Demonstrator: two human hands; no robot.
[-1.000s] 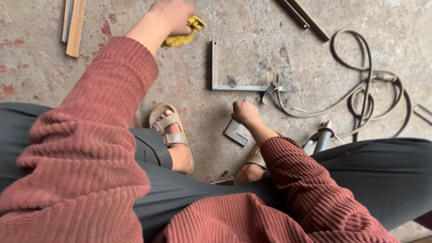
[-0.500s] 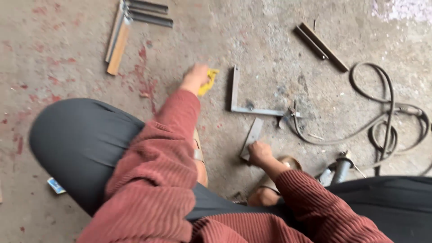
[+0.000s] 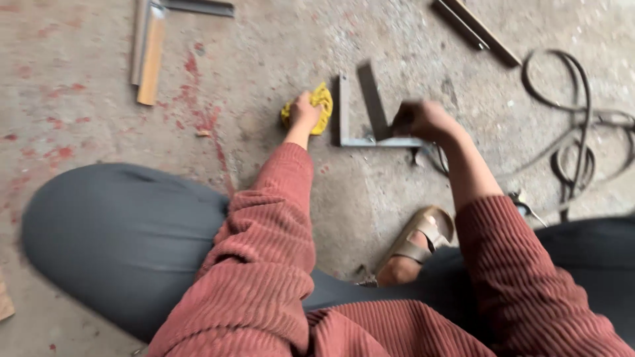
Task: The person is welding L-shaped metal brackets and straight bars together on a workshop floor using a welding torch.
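A person sits low over a concrete floor point(image 3: 79, 132) stained with red patches, seen from above their own head. Both arms wear ribbed rust-red sleeves; dark grey trousers cover the knees.

The left hand point(image 3: 304, 111) is stretched forward and closed around a yellow object point(image 3: 322, 100) that rests on the floor — crumpled in outline, though its kind is too blurred to tell. Just to its right lies an L-shaped metal frame point(image 3: 344, 109), two grey bars joined at a corner.

The right hand point(image 3: 423, 120) is blurred. It appears closed on a flat grey metal strip point(image 3: 372, 99), held tilted above the frame's lower bar; how firmly the fingers grip cannot be told. The two hands are apart, with the frame's corner between them.

A sandalled foot point(image 3: 417, 246) shows below the right forearm. A dark cable point(image 3: 569, 152) loops on the floor at the right. At the upper left lie a wooden strip and metal bars point(image 3: 149, 53); more dark bars point(image 3: 473, 30) lie at the upper right.
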